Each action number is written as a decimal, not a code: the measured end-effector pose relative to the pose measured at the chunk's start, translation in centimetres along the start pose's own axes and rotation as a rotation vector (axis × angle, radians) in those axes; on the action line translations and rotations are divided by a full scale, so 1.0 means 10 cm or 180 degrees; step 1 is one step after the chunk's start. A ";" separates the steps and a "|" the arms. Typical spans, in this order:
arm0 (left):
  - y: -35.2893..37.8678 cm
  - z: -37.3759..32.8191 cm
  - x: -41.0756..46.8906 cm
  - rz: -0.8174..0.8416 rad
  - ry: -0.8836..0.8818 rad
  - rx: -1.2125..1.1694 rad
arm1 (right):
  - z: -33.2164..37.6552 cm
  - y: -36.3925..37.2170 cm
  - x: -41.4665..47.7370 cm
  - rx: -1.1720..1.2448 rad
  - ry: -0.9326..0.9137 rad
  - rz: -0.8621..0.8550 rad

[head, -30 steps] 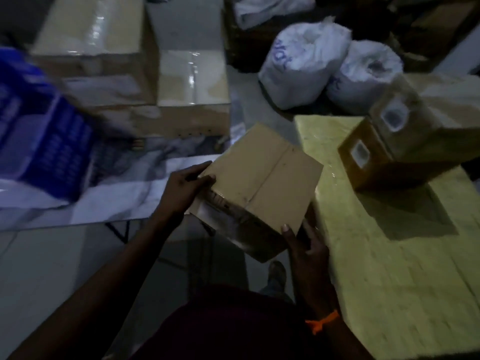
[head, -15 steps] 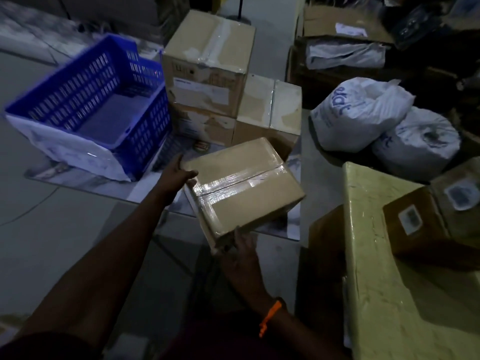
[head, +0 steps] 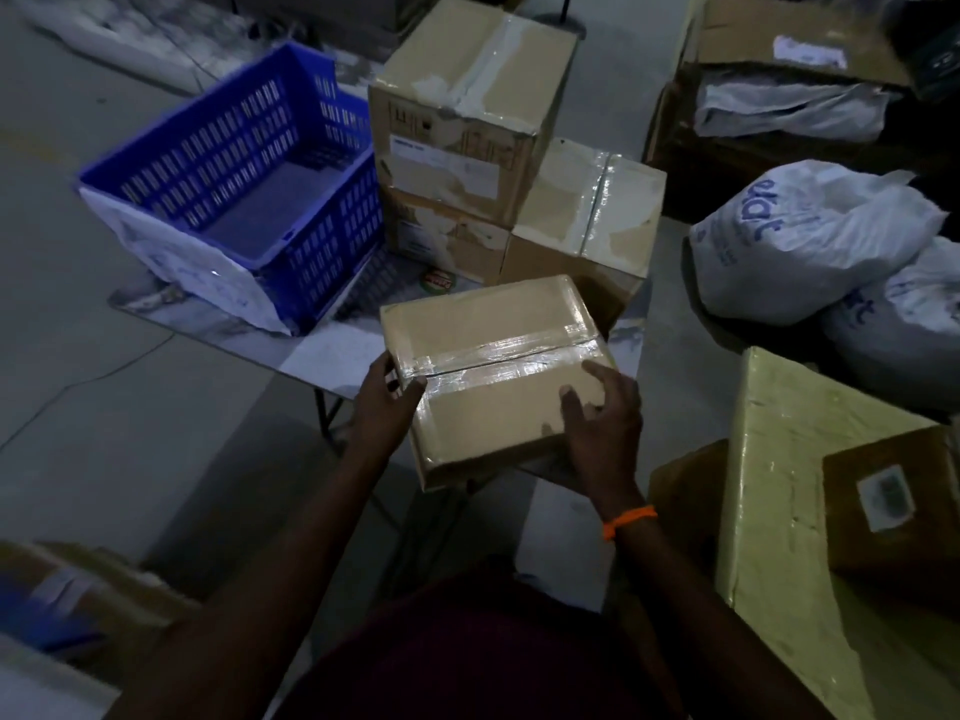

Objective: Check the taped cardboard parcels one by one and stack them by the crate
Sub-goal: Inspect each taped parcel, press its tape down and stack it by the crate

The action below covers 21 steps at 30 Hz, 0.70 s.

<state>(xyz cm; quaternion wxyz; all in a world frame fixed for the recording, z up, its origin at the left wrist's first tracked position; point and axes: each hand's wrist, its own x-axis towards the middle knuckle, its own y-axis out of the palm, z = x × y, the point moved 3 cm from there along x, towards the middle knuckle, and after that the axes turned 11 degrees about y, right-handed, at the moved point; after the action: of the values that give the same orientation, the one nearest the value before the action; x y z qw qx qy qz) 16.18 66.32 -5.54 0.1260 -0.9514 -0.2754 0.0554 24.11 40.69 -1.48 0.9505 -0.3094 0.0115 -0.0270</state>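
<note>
A flat cardboard parcel with a clear tape strip across its top is held over the near edge of a low table. My left hand grips its left side, thumb on the top face. My right hand holds its right near corner, fingers spread over the top. Behind it a blue plastic crate stands on the table. To the crate's right, a large taped box sits on another box, with a smaller taped parcel beside them.
White filled sacks lie on the floor at right. A yellow-wrapped big box at near right carries a brown labelled parcel. More cartons sit at the back right. A box is at near left.
The view swung left and settled on the crate and stack. The parcel has been turned tape side up and levelled. My right hand moved from under the parcel onto its top right corner.
</note>
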 end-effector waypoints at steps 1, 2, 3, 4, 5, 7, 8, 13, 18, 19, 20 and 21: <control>0.02 -0.02 -0.03 -0.0073 -0.0075 0.0017 | -0.01 0.00 0.14 -0.0137 -0.0100 -0.0003; 0.04 -0.03 -0.06 -0.0152 -0.0185 0.0017 | -0.04 0.01 0.27 -0.0271 -0.0151 0.0014; 0.06 -0.04 -0.08 -0.0229 -0.0280 0.0031 | -0.06 0.02 0.39 -0.0372 -0.0178 0.0060; 0.08 -0.06 -0.10 -0.0294 -0.0340 0.0038 | -0.09 0.03 0.53 -0.0458 -0.0169 0.0148; 0.09 -0.08 -0.10 -0.0334 -0.0399 0.0042 | -0.13 0.05 0.67 -0.0504 -0.0151 0.0305; 0.11 -0.09 -0.09 -0.0388 -0.0468 0.0113 | -0.15 0.08 0.88 -0.0467 0.0028 0.0780; 0.12 -0.10 -0.08 -0.0407 -0.0503 0.0181 | -0.17 0.08 0.97 -0.0452 0.0139 0.0981; 0.16 -0.07 -0.17 -0.0577 -0.0555 0.0255 | -0.38 0.06 1.40 -0.0284 0.0520 0.1530; 0.35 -0.22 -0.37 -0.0770 -0.0413 0.0010 | -0.46 -0.04 1.48 -0.0101 0.0389 0.1665; 0.35 -0.28 -0.39 -0.0817 -0.0355 -0.0088 | -0.44 -0.09 1.46 0.0074 0.0373 0.1624; 0.34 -0.33 -0.39 -0.0870 -0.0334 -0.0193 | -0.42 -0.15 1.43 0.0204 0.0397 0.1589; 0.31 -0.35 -0.40 -0.0903 -0.0360 -0.0271 | -0.42 -0.20 1.41 0.0343 0.0407 0.1536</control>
<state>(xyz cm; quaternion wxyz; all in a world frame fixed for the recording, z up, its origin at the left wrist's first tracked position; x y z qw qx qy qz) 15.04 60.88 -2.83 0.0764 -0.9028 -0.4159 0.0788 37.91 35.82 -3.78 0.9419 -0.2442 0.1436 0.1805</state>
